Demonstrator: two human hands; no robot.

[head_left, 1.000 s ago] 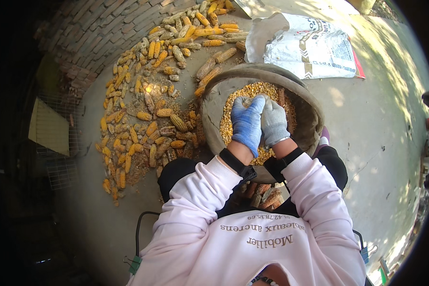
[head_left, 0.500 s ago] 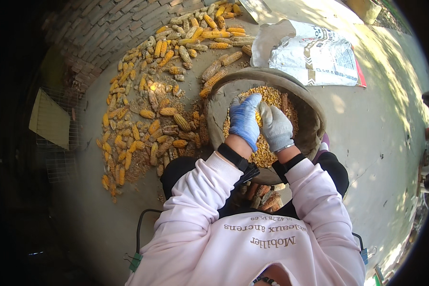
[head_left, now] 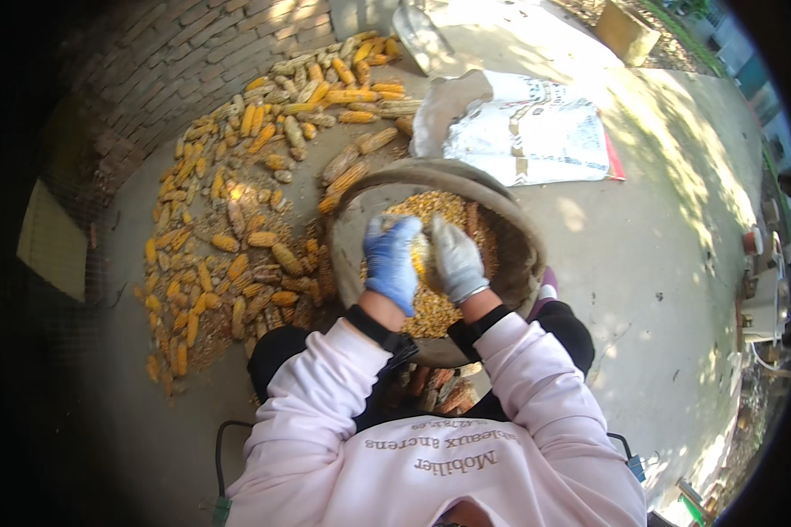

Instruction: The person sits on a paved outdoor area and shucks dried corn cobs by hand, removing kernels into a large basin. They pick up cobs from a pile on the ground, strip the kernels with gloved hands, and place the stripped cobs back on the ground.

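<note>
My left hand, in a blue glove, is closed around one side of an ear of corn. My right hand, in a grey glove, closes on its other side. Most of the ear is hidden behind the gloves; a strip of yellow kernels shows between them. Both hands are over a round, grey-brown basin that stands between my knees. Loose corn kernels cover its bottom, and a reddish cob lies among them at the far right side.
Many ears of corn are spread over the floor to the left, up to a brick wall. A white sack lies flat beyond the basin. Bare cobs lie under its near edge. A pale panel stands far left.
The view has shifted, so everything sits further left and mostly lower in the picture. My hands have come slightly apart at the fingertips, still around the ear of corn over the basin.
</note>
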